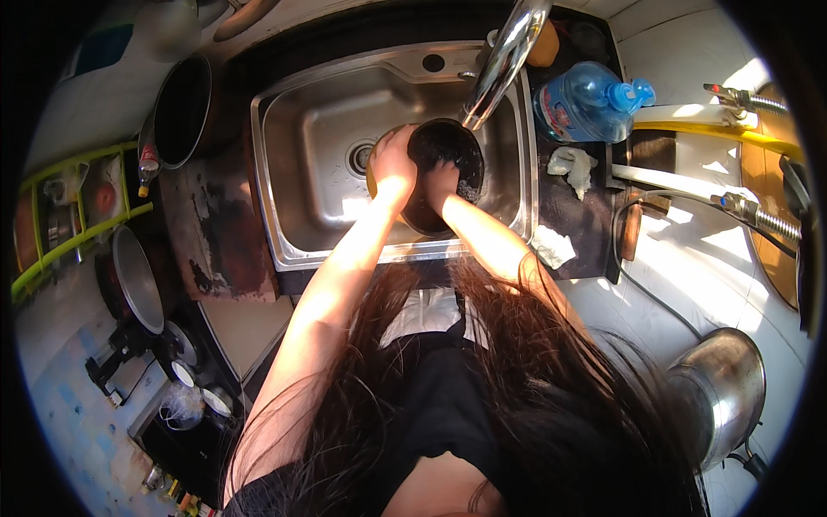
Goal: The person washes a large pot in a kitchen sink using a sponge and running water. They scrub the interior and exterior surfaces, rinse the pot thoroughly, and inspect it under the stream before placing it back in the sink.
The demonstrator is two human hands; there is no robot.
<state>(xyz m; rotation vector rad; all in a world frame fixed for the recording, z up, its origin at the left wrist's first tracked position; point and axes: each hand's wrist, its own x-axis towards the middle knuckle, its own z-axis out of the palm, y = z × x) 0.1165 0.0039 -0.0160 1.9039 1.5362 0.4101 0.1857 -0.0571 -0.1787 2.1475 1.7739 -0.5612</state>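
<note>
A round pot [452, 132] with a dark inside and a yellowish outside is tilted in the stainless steel sink [297, 187], right of its drain [362, 158]. My left hand [395, 158] grips the pot from its left, palm over the outer wall. Inside the pot is my right hand [442, 179], fingertips near the inner wall and partly in shadow; whether it holds anything is not visible. Water drops glint near the pot's lower right inside. The chrome faucet [507, 61] reaches over the sink, its spout end close to the pot's rim.
On the right counter stand a blue pump bottle [578, 103] and two crumpled white cloths or tissues [574, 169]. Left of the sink are a wooden board [219, 226], a dark pan [184, 110] and a green rack [84, 252]. A metal pot [717, 394] sits at lower right.
</note>
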